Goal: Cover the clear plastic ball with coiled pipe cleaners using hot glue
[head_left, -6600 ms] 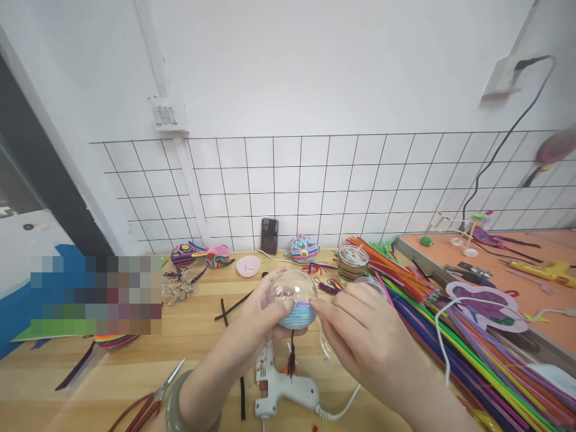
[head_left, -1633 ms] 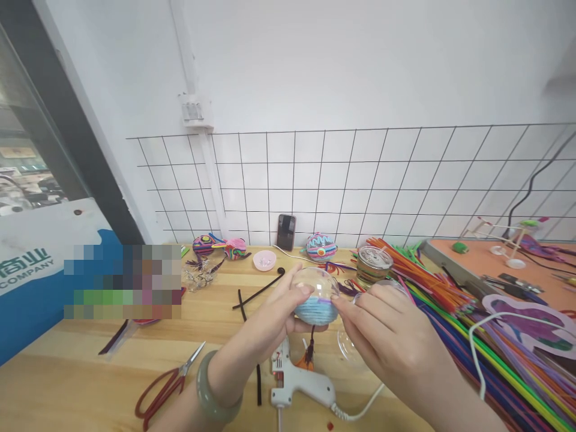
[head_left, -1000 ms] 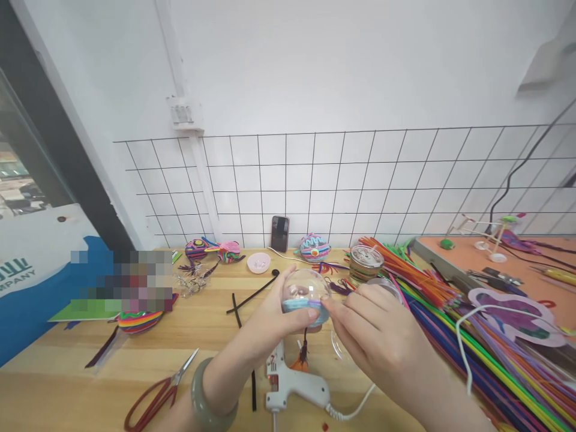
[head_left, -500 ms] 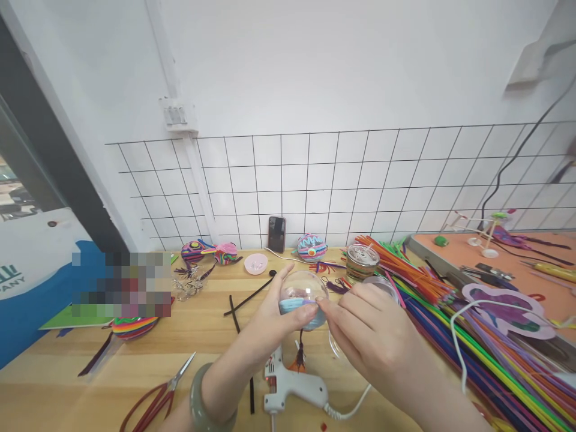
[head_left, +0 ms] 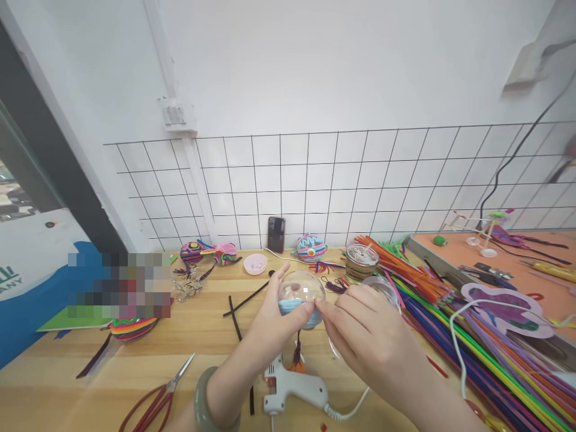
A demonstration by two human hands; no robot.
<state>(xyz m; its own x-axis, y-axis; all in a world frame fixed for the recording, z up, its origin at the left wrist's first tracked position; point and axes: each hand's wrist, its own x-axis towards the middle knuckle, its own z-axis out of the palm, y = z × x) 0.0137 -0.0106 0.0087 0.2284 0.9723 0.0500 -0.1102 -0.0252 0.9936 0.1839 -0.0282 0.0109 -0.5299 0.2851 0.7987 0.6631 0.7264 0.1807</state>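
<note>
My left hand [head_left: 276, 321] is closed round a clear plastic ball [head_left: 300, 285], its thumb laid across the front. Rows of light blue pipe cleaner [head_left: 290, 307] cover the lower half of the ball; the upper dome is bare. My right hand [head_left: 369, 330] pinches at the ball's right side, where the pipe cleaner's end is mostly hidden by the fingertips. A dark tassel [head_left: 297, 353] hangs beneath the ball. Below it a white hot glue gun [head_left: 297, 387] lies on the wooden table [head_left: 225, 396]. Another clear plastic piece [head_left: 333, 348] is partly covered by my right hand.
Red-handled scissors [head_left: 157, 393] and black strips [head_left: 234, 318] lie to the left. At the back are a pink dish [head_left: 255, 264], a phone [head_left: 276, 234], a wrapped ball [head_left: 311, 248] and a lidded jar [head_left: 362, 262]. Bundles of coloured pipe cleaners [head_left: 477, 366] fill the right.
The view has swung left, then settled. My left thumb has come down from the clear dome onto the blue rows. My right fingers stay pinched at the ball's side.
</note>
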